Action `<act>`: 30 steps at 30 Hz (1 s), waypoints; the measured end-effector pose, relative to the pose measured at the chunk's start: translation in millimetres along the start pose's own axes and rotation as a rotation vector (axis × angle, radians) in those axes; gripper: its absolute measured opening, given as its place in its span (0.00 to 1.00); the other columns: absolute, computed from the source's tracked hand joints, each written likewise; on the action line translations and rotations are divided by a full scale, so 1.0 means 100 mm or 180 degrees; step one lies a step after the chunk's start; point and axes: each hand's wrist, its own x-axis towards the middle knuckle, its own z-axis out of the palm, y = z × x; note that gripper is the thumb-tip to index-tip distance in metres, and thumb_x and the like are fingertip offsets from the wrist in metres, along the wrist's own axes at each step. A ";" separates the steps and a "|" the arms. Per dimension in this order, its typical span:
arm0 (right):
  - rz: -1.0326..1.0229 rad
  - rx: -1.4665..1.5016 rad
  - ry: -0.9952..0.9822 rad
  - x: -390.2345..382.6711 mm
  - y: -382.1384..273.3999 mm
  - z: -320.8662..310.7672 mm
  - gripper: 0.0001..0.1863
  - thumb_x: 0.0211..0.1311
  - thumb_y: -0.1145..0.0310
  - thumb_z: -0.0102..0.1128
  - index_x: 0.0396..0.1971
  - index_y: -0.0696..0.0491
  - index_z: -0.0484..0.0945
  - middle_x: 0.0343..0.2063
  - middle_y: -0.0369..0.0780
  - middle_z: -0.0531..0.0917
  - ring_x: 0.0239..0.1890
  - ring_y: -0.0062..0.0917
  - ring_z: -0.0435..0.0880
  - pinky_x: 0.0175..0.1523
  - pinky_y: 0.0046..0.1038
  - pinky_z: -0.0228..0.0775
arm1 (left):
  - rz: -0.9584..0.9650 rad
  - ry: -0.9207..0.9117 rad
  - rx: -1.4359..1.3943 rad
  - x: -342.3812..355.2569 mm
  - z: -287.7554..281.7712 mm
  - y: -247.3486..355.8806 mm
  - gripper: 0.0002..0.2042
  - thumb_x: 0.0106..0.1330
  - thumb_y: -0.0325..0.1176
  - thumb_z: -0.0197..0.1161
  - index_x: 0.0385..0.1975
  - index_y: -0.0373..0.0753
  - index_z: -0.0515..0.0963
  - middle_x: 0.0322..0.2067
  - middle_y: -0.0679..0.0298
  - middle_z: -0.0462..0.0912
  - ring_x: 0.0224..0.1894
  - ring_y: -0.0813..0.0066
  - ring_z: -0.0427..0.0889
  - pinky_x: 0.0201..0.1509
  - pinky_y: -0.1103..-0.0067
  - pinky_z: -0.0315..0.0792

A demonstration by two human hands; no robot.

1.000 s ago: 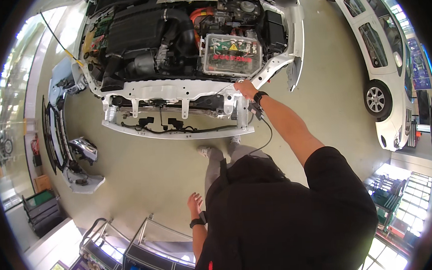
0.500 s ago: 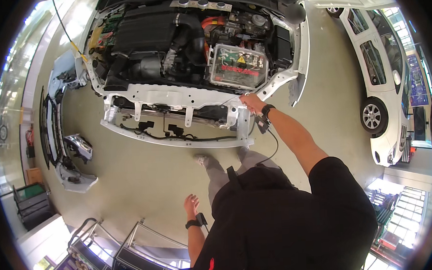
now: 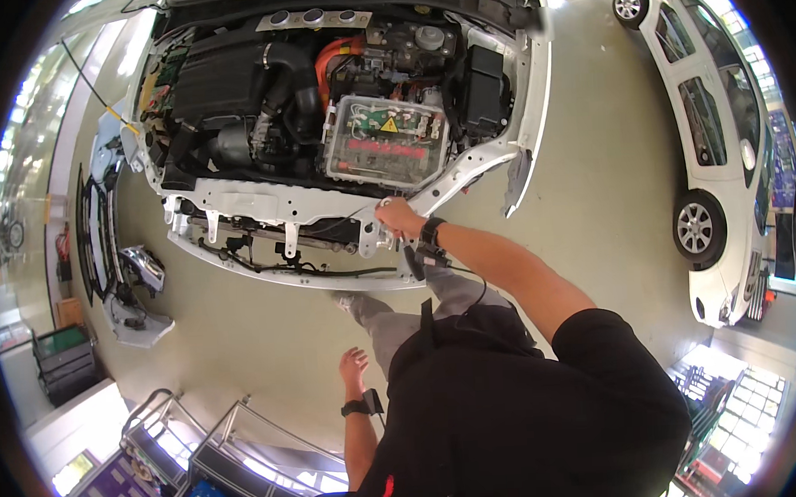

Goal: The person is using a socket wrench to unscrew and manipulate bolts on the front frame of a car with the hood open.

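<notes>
Right grip (image 3: pixel 400 217): white crossmember (image 3: pixel 254 201) stood left, clear-covered box (image 3: pixel 390 160) beyond, lower beam (image 3: pixel 364 284) on the near side | Right flank: floor (image 3: pixel 590 169) offered wide passage toward white car (image 3: pixel 730 156) | Left grip (image 3: pixel 353 366): hung in free air; torso (image 3: pixel 512 412) blocked right, metal rails (image 3: pixel 221 428) stood behind.

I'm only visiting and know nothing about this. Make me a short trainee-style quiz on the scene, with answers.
1. Fill in: the yellow sign on the clear-covered rectangular box is shaped like a ____.

2. Which hand is nearer the white metal upper crossbar at the car's front: (a) left, (b) right, (c) both equally near?

3. True or false: the left hand rests on that box.

Key:
1. Triangle.
2. b, the right hand.
3. False; it is down beside the person's body, apart from the car.
</notes>
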 end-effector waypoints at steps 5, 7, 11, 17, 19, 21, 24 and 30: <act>-0.0322 -0.2056 -0.0853 -0.17 -0.45 -0.12 0.05 0.42 0.70 0.51 0.18 0.56 0.73 0.07 0.38 0.65 0.07 0.22 0.61 0.12 0.27 0.54 | 0.0168 0.0378 -0.0099 -0.36 0.44 -0.41 0.15 0.54 0.26 0.44 0.41 0.34 0.71 0.34 0.57 0.77 0.34 0.70 0.77 0.37 0.79 0.71; -0.0075 -0.2632 -0.1227 -0.21 -0.63 -0.14 0.07 0.40 0.70 0.51 0.16 0.59 0.72 0.08 0.41 0.68 0.10 0.28 0.62 0.16 0.32 0.54 | 0.0134 0.0647 -0.0321 -0.47 0.48 -0.50 0.15 0.54 0.26 0.44 0.41 0.34 0.71 0.34 0.57 0.77 0.34 0.70 0.77 0.37 0.79 0.71; -0.0446 -0.3174 -0.1608 -0.07 -0.63 -0.11 0.07 0.35 0.71 0.52 0.13 0.61 0.70 0.09 0.42 0.69 0.11 0.29 0.58 0.18 0.33 0.51 | 0.0083 0.0711 -0.0434 -0.71 0.37 -0.67 0.15 0.54 0.27 0.45 0.42 0.35 0.71 0.35 0.58 0.77 0.35 0.70 0.77 0.37 0.78 0.71; -0.0302 -0.4742 -0.1986 -0.04 -0.99 0.16 0.08 0.27 0.73 0.53 0.12 0.63 0.71 0.14 0.47 0.73 0.13 0.35 0.61 0.20 0.37 0.53 | -0.0127 0.0811 -0.0480 -0.69 0.24 -0.73 0.14 0.56 0.31 0.47 0.42 0.37 0.71 0.34 0.59 0.78 0.35 0.69 0.77 0.37 0.75 0.72; -0.0204 -0.5479 -0.2295 -0.03 -1.06 0.18 0.06 0.29 0.74 0.52 0.13 0.58 0.76 0.17 0.46 0.76 0.16 0.33 0.66 0.22 0.37 0.55 | -0.0093 0.0691 -0.0391 -0.60 0.23 -0.63 0.14 0.56 0.32 0.47 0.41 0.37 0.71 0.34 0.59 0.78 0.34 0.69 0.77 0.37 0.75 0.72; -0.0174 -0.6303 -0.2688 0.22 -0.99 0.08 0.12 0.35 0.70 0.54 0.25 0.55 0.80 0.23 0.43 0.80 0.22 0.36 0.75 0.25 0.39 0.62 | -0.0109 0.0343 -0.0006 -0.44 0.27 -0.38 0.13 0.57 0.33 0.47 0.41 0.38 0.71 0.34 0.59 0.78 0.34 0.68 0.78 0.37 0.76 0.72; -0.0100 -0.6897 -0.2478 0.24 -1.02 0.22 0.11 0.37 0.68 0.56 0.25 0.52 0.80 0.24 0.42 0.81 0.25 0.36 0.78 0.27 0.40 0.64 | -0.0042 0.0127 0.0077 -0.23 0.24 -0.12 0.13 0.58 0.33 0.46 0.41 0.38 0.71 0.34 0.59 0.78 0.34 0.68 0.78 0.37 0.75 0.72; -0.1016 -0.7058 -0.2252 0.01 -1.05 0.12 0.16 0.37 0.66 0.58 0.32 0.49 0.81 0.26 0.42 0.81 0.28 0.32 0.80 0.31 0.38 0.68 | 0.0142 0.0100 0.0107 0.17 -0.11 0.07 0.13 0.60 0.33 0.45 0.43 0.37 0.70 0.35 0.59 0.78 0.34 0.68 0.78 0.37 0.75 0.72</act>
